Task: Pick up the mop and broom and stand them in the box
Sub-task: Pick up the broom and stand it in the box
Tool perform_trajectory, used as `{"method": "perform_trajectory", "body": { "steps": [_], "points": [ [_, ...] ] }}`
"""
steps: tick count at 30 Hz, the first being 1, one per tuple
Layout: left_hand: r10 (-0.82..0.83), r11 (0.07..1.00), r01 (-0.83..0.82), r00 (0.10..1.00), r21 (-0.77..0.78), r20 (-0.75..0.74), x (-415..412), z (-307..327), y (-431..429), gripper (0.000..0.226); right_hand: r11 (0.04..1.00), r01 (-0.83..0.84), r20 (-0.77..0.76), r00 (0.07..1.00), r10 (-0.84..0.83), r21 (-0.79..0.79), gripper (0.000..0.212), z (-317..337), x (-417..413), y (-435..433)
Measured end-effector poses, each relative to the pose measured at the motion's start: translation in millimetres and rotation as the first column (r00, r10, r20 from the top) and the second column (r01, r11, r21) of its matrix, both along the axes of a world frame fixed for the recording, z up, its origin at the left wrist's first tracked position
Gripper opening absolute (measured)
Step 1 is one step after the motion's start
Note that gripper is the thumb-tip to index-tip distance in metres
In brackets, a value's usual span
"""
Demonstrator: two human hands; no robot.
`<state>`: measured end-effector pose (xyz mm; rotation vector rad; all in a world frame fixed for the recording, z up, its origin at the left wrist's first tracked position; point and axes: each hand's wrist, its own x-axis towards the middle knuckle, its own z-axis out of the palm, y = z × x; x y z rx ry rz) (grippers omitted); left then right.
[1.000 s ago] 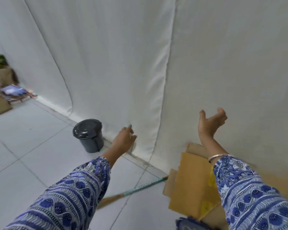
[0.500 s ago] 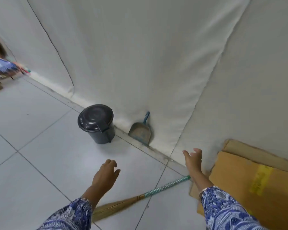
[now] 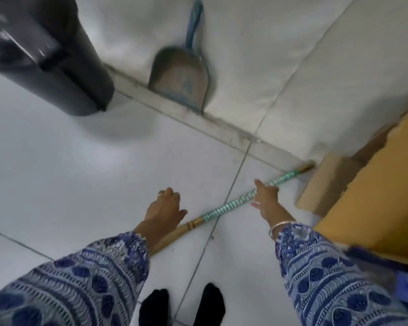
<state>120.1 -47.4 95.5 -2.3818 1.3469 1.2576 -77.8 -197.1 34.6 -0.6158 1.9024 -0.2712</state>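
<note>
The broom (image 3: 231,205) lies flat on the white tiled floor, its green-and-white wrapped handle running from lower left up to the wall by the cardboard box (image 3: 382,184) at the right. My right hand (image 3: 267,200) is down over the handle's middle, thumb on one side and fingers on the other, not closed round it. My left hand (image 3: 164,212) hovers with spread fingers just above the bound neck of the broom, holding nothing. My left arm hides the bristle end. No mop is in view.
A dark lidded bin (image 3: 47,52) stands at the upper left beside the white fabric-covered wall. A blue dustpan (image 3: 180,78) leans upright against that wall. My feet in black socks (image 3: 181,307) stand at the bottom edge.
I have bent down, so the floor, bin and dustpan are much closer. Both hands have dropped to the broom, and the right hand now straddles its handle.
</note>
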Motion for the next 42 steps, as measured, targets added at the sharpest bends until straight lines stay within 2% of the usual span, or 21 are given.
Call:
{"method": "perform_trajectory", "body": {
  "steps": [6, 9, 11, 13, 16, 19, 23, 26, 29, 34, 39, 42],
  "points": [
    [-0.074, 0.994, 0.079, 0.994, 0.07, -0.075, -47, -134, 4, 0.047, 0.982, 0.166, -0.103, 0.982, -0.157, 0.091, 0.067, -112, -19, 9],
    [-0.149, 0.986, 0.154, 0.986, 0.065, -0.076, -65, -169, 11, 0.052, 0.987, 0.145, -0.131, 0.982, -0.135, 0.073, 0.064, -143, -21, 17],
    [-0.203, 0.978, 0.204, 0.979, 0.041, -0.034, -73, -182, 17, 0.051, 0.994, 0.112, -0.136, 0.984, -0.112, -0.006, 0.059, -154, -19, 21],
    [-0.19, 0.982, 0.19, 0.982, 0.007, 0.008, -75, -189, 23, 0.044, 0.991, 0.122, -0.096, 0.987, -0.127, -0.056, 0.051, -154, -15, 23],
    [-0.092, 0.996, 0.092, 0.995, 0.015, -0.024, -69, -182, 31, 0.036, 0.991, 0.121, -0.013, 0.992, -0.122, -0.052, 0.041, -131, -6, 29],
    [-0.081, 0.994, 0.081, 0.997, 0.07, -0.01, -57, -155, 43, 0.028, 0.991, 0.131, 0.024, 0.991, -0.13, -0.029, 0.035, -99, 7, 40],
    [-0.093, 0.99, 0.091, 0.995, 0.107, 0.016, -31, -84, 50, 0.024, 0.99, 0.139, 0.052, 0.989, -0.138, -0.01, 0.035, -22, 25, 52],
    [-0.083, 0.994, 0.079, 0.996, 0.078, 0.042, -11, -4, 36, 0.023, 0.988, 0.148, 0.097, 0.985, -0.143, -0.042, 0.034, 60, 38, 46],
    [-0.067, 0.997, 0.068, 0.995, -0.025, 0.07, 2, 92, 12, 0.022, 0.977, 0.181, 0.161, 0.974, -0.162, -0.113, 0.032, 161, 48, 24],
    [-0.089, 0.973, 0.107, 0.991, -0.203, 0.098, 10, 249, -49, 0.021, 0.938, 0.146, 0.196, 0.977, -0.086, -0.315, 0.028, 347, 51, -30],
    [-0.09, 0.907, 0.121, 0.991, -0.403, 0.094, -11, 389, -87, 0.024, 0.85, 0.139, 0.205, 0.978, -0.037, -0.509, 0.018, 518, 23, -52],
    [-0.148, 0.855, 0.161, 0.987, -0.494, 0.066, -40, 462, -91, 0.026, 0.794, 0.126, 0.18, 0.983, -0.021, -0.595, 0.011, 606, -14, -43]
  ]
}}
